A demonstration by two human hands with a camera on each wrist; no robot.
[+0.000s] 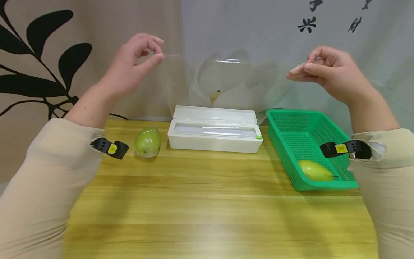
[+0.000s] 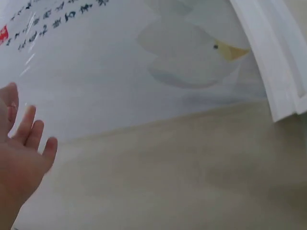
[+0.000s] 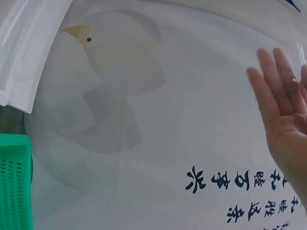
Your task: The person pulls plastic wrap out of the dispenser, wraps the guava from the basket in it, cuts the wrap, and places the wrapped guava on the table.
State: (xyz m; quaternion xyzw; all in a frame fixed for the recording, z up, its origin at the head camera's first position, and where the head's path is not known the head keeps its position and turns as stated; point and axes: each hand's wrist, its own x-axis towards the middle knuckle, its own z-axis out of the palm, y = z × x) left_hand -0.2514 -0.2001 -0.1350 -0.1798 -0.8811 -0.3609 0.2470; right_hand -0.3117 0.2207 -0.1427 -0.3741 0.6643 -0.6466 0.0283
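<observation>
Between my raised hands stretches a sheet of clear plastic wrap (image 1: 229,61), seen mostly by its glints. My left hand (image 1: 139,55) pinches one side with thumb and forefinger. On the other side my right hand (image 1: 330,70) pinches the film, thumb against forefinger. Below stands a white cling film dispenser box (image 1: 215,142), its lid (image 1: 215,114) raised at the back. Whether the sheet still joins the box, I cannot tell. A green fruit (image 1: 147,142) in clear film sits left of the box.
A green plastic basket (image 1: 284,154) stands to the right on the wooden table (image 1: 207,201), with a yellow-green mango (image 1: 315,170) at its near end. Behind hangs a printed curtain (image 1: 323,93) with leaves, a bird and lettering.
</observation>
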